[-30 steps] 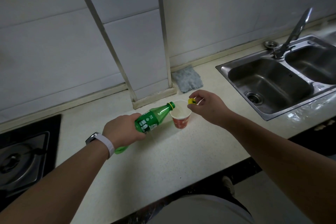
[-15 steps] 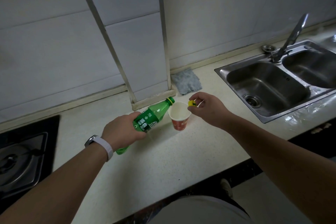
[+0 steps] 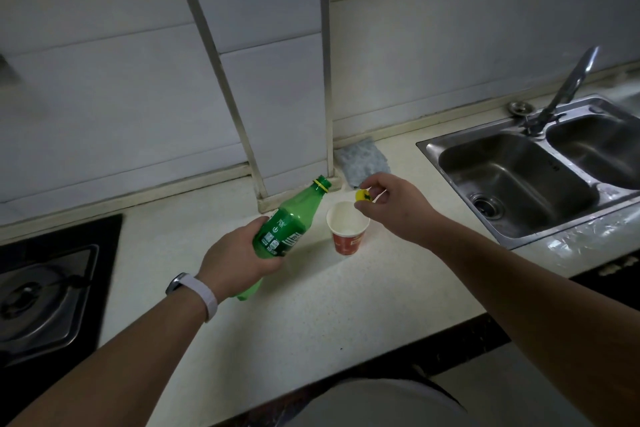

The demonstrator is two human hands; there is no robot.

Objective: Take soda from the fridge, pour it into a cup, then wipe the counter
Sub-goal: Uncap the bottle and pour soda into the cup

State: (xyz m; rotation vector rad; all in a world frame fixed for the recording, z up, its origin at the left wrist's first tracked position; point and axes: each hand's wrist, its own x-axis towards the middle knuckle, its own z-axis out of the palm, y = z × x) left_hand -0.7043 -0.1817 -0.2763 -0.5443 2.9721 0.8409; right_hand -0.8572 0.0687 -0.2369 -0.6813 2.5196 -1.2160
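Soda bottle (image 3: 291, 229): green, cap off, tilted w/ open neck up and away, mouth left of the cup and clear of it. Held above the counter.
Left hand (image 3: 239, 256): fingers wrapped tight round the bottle's lower half, white band on the wrist.
Right hand (image 3: 398, 208): thumb and forefinger pinch the yellow cap (image 3: 363, 195), other fingers loosely curled; hand sits just above and right of the cup's rim.
Cup (image 3: 348, 232): red paper, white inside, upright on the counter, between both hands.
Counter (image 3: 311, 315): pale, speckled.
Cloth (image 3: 362, 161): grey, flat by the wall, behind the cup.
Sink (image 3: 519, 180): steel double basin, far right; tap (image 3: 568, 87) above it.
Stove (image 3: 41, 298): far left, dark.
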